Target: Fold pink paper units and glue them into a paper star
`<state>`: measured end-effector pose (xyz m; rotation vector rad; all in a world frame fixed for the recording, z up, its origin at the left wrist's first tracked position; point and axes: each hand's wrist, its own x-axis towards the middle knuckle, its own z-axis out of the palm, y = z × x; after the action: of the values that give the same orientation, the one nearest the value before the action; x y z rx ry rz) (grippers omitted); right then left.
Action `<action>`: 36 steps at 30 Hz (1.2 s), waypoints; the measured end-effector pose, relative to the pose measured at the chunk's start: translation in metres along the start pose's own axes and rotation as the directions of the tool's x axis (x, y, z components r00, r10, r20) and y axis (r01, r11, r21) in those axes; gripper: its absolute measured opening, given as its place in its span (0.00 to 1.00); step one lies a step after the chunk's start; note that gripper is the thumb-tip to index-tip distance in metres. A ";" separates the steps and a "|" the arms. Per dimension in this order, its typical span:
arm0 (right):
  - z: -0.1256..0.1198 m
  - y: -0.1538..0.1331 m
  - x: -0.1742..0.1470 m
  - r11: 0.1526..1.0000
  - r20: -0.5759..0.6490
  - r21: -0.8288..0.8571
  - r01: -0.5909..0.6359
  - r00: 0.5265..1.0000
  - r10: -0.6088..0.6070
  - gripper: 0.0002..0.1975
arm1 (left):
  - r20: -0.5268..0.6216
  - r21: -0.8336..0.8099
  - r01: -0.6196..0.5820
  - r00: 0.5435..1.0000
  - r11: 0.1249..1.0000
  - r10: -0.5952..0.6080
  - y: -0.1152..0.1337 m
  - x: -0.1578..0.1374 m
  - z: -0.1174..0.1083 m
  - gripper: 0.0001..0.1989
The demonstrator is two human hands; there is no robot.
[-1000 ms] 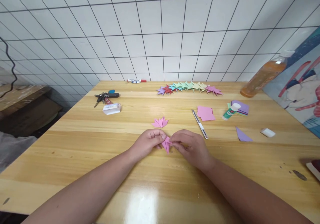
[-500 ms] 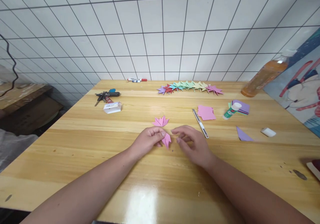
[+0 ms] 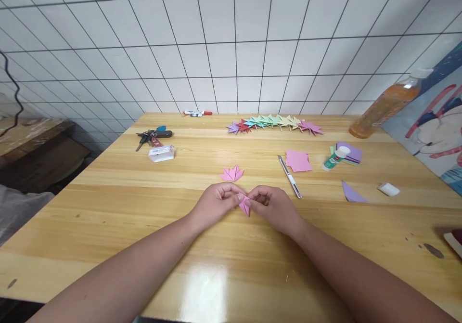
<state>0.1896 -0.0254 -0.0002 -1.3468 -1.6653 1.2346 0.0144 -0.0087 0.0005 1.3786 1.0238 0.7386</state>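
Now, in the head view, the right hand (image 3: pixel 272 207), apart from the folded pink paper (image 3: pixel 245 209) half a second ago, has come back to pinch it alongside the left hand (image 3: pixel 218 202), so the shaping looks two-handed again. Left of the utility knife (image 3: pixel 289 176) and nearer the wearer, the paper sits between both narrowed sets of fingers, its upper part partly hidden by the thumbs, its point showing below them towards the wearer.

Left fingers (image 3: pixel 231 202) beside right fingers (image 3: pixel 259 208), pinched
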 end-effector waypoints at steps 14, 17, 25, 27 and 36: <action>-0.008 -0.002 0.000 0.996 0.020 0.089 0.001 1.000 -0.003 0.12 | -0.049 0.043 -0.045 0.998 0.998 0.047 -0.001 0.000 -0.002 0.10; -0.007 0.000 -0.001 0.999 0.025 0.045 0.019 0.999 -0.020 0.14 | -0.082 0.062 -0.034 0.996 0.998 0.039 -0.003 0.001 -0.002 0.10; -0.005 -0.001 0.001 0.995 -0.061 -0.097 0.012 0.998 -0.018 0.08 | -0.065 0.106 -0.018 0.998 0.994 0.025 0.000 -0.001 0.000 0.11; -0.007 -0.001 0.001 0.993 -0.072 -0.112 0.031 0.997 -0.039 0.08 | -0.025 0.157 -0.007 1.000 0.988 0.011 0.000 -0.002 0.001 0.12; -0.009 0.000 -0.003 0.916 0.027 -0.300 0.267 0.962 -0.272 0.06 | 0.086 0.133 -0.066 0.995 0.989 0.055 -0.001 -0.004 0.003 0.09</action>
<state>0.1986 -0.0254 0.0029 -1.2383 -2.0113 0.8324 0.0155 -0.0138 -0.0001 1.5506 0.9855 0.6607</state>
